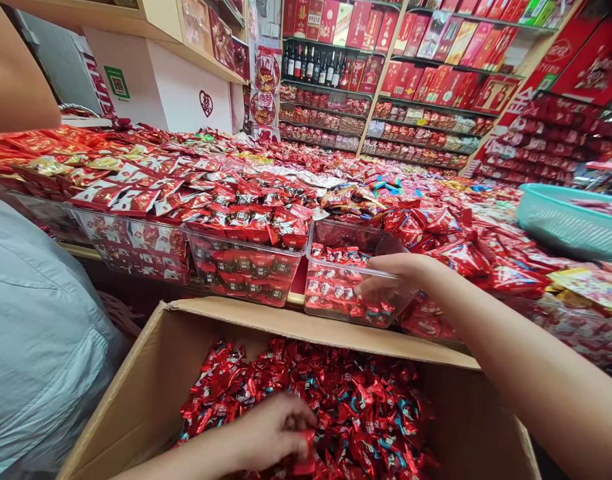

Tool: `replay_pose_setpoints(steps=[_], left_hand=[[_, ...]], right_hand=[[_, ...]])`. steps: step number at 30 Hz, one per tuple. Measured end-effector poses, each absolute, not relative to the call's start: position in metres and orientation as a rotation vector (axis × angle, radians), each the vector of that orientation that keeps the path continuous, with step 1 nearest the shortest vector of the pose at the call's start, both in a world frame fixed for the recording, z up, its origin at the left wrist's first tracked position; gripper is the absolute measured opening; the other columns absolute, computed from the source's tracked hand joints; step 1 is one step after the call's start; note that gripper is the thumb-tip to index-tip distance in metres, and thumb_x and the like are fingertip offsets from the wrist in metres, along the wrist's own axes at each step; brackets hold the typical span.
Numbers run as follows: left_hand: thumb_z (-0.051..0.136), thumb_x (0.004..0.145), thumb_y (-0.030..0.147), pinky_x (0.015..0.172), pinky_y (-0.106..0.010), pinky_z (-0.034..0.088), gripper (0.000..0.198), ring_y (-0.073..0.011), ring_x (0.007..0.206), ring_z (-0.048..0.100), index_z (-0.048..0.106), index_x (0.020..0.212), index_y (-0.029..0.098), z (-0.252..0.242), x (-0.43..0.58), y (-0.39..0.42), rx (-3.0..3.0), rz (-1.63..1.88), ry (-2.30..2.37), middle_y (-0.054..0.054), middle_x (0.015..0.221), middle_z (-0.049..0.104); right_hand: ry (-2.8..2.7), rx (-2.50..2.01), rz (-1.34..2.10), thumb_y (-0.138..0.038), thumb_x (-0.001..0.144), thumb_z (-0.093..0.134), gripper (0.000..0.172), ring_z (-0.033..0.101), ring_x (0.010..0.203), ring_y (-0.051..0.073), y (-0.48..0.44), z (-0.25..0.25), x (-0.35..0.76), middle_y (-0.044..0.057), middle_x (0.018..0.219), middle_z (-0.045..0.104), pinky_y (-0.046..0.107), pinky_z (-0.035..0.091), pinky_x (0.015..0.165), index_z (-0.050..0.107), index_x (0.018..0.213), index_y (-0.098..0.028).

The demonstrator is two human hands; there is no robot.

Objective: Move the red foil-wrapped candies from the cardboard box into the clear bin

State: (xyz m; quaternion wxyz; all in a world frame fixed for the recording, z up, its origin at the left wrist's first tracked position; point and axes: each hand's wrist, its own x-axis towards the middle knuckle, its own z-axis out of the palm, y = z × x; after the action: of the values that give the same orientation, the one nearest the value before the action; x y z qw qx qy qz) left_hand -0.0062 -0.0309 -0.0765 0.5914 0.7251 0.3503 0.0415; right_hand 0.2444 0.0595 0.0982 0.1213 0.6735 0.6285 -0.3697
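Note:
A brown cardboard box [131, 407] holds a loose heap of red-wrapped candies [356, 407]. Down in this heap, my left hand [271, 430] curls its fingers and thumb round a red-wrapped candy [304, 453]. My right hand [399, 272] reaches over the rim of a clear plastic bin [336, 310], its fingers bent down inside and partly seen through the wall. Whatever they hold is hidden. Small red candies stand in neat rows in that bin, below its rim. To its left, another clear bin [246, 273] is filled above the rim with red and black packets.
Heaps of red packets [446, 233] spread across the display behind the bins. A turquoise basket [571, 223] sits at the right. Another person in a light blue garment [41, 333] stands close on the left. Shelves of red boxes and bottles [313, 63] line the back.

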Motion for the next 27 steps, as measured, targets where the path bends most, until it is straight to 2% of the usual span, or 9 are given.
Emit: replay_pose_setpoints(steps=[3, 7, 10, 15, 17, 19, 23, 25, 27], left_hand=[[0.062, 0.06, 0.022, 0.069, -0.025, 0.041, 0.032, -0.0155, 0.074, 0.054, 0.057, 0.09, 0.013, -0.065, -0.001, -0.027, 1.276, 0.371, 0.781, -0.002, 0.079, 0.06], [0.067, 0.06, 0.029, 0.068, -0.025, 0.04, 0.036, -0.0126, 0.067, 0.053, 0.058, 0.091, 0.012, -0.062, -0.002, -0.022, 1.086, 0.586, 0.794, -0.002, 0.074, 0.061], [0.07, 0.058, 0.029, 0.064, -0.023, 0.041, 0.035, -0.0109, 0.063, 0.053, 0.059, 0.086, 0.013, -0.062, -0.004, -0.022, 0.995, 0.655, 0.797, -0.001, 0.069, 0.06], [0.069, 0.06, 0.029, 0.068, -0.024, 0.042, 0.03, -0.0126, 0.068, 0.055, 0.06, 0.085, 0.015, -0.057, -0.005, -0.024, 1.003, 0.702, 0.779, -0.001, 0.073, 0.062], [0.068, 0.06, 0.029, 0.069, -0.026, 0.042, 0.03, -0.0141, 0.07, 0.055, 0.06, 0.085, 0.015, -0.052, -0.006, -0.024, 1.033, 0.713, 0.791, -0.001, 0.074, 0.062], [0.068, 0.06, 0.028, 0.07, -0.026, 0.042, 0.026, -0.0148, 0.071, 0.055, 0.061, 0.082, 0.015, -0.049, -0.006, -0.025, 1.06, 0.719, 0.791, -0.001, 0.075, 0.062], [0.066, 0.063, 0.023, 0.072, -0.025, 0.041, 0.016, -0.0151, 0.077, 0.054, 0.063, 0.077, 0.017, -0.042, -0.005, -0.028, 1.052, 0.721, 0.709, 0.0, 0.079, 0.062], [0.067, 0.063, 0.021, 0.071, -0.023, 0.041, 0.014, -0.0144, 0.076, 0.053, 0.064, 0.075, 0.017, -0.039, -0.005, -0.031, 1.037, 0.709, 0.671, 0.0, 0.078, 0.061], [0.067, 0.063, 0.021, 0.069, -0.022, 0.041, 0.011, -0.0129, 0.073, 0.052, 0.064, 0.073, 0.016, -0.038, -0.005, -0.033, 1.045, 0.688, 0.645, 0.001, 0.075, 0.059]], right_hand=[[1.935, 1.923, -1.065, -0.049, 0.065, 0.053, 0.039, 0.057, 0.06, 0.017, 0.059, 0.095, 0.246, 0.009, 0.07, 0.063, 0.026, 0.043, 0.051, 0.062, 0.069, -0.012], [2.005, 2.068, -0.858, -0.052, 0.063, 0.053, 0.04, 0.054, 0.056, 0.016, 0.067, 0.09, 0.252, 0.006, 0.065, 0.062, 0.024, 0.039, 0.047, 0.061, 0.068, -0.013], [2.256, 2.165, -0.49, -0.047, 0.067, 0.051, 0.034, 0.053, 0.06, 0.015, 0.068, 0.097, 0.252, 0.004, 0.066, 0.061, 0.023, 0.038, 0.051, 0.061, 0.072, -0.015], [2.833, 2.332, 0.472, -0.037, 0.08, 0.036, 0.03, 0.051, 0.062, 0.013, 0.013, 0.106, 0.218, 0.006, 0.071, 0.058, 0.024, 0.037, 0.059, 0.057, 0.078, -0.015], [3.025, 2.328, 0.38, -0.033, 0.078, 0.043, 0.019, 0.05, 0.057, 0.013, -0.024, 0.09, 0.197, 0.003, 0.063, 0.056, 0.024, 0.039, 0.055, 0.054, 0.07, -0.02], [3.155, 2.069, -0.01, -0.031, 0.074, 0.052, 0.01, 0.052, 0.059, 0.014, -0.056, 0.065, 0.181, 0.002, 0.065, 0.057, 0.024, 0.041, 0.052, 0.053, 0.078, -0.022], [3.22, 1.89, -0.033, -0.029, 0.067, 0.06, 0.033, 0.054, 0.071, 0.019, -0.087, 0.024, 0.164, 0.006, 0.078, 0.059, 0.031, 0.045, 0.06, 0.05, 0.098, -0.021], [3.202, 1.876, -0.169, -0.03, 0.068, 0.059, 0.035, 0.055, 0.075, 0.019, -0.09, 0.012, 0.162, 0.008, 0.085, 0.058, 0.03, 0.047, 0.061, 0.049, 0.1, -0.02], [3.159, 1.889, -0.394, -0.026, 0.072, 0.055, 0.029, 0.055, 0.074, 0.017, -0.09, 0.002, 0.16, 0.007, 0.084, 0.058, 0.027, 0.048, 0.061, 0.049, 0.1, -0.02]])
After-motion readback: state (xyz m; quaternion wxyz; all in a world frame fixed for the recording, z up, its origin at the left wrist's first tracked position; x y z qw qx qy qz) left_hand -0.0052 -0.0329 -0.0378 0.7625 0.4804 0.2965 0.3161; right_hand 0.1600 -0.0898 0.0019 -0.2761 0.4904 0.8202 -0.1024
